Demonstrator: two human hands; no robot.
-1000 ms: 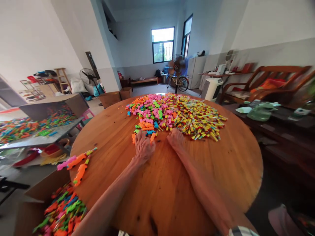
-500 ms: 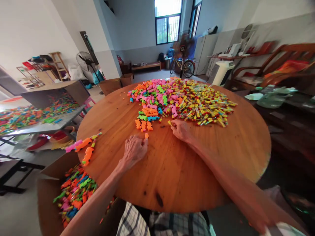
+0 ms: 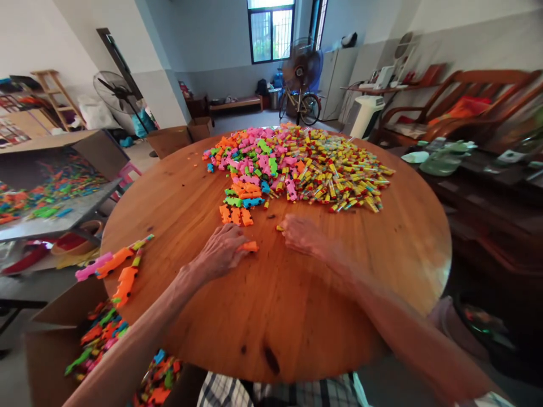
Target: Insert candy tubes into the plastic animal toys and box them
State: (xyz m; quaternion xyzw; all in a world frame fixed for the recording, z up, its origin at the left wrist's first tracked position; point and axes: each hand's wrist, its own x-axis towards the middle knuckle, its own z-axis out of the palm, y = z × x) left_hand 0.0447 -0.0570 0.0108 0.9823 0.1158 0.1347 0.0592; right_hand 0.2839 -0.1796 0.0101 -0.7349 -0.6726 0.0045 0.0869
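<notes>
Orange piece (image 3: 248, 246) pinched at L hand (image 3: 220, 251) fingers; R hand (image 3: 301, 234) blurred, grip unclear, w/ yellow bit (image 3: 280, 228) beside.

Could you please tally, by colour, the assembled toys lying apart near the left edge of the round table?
Pink toys: 1
Orange toys: 2
Total: 3
</notes>
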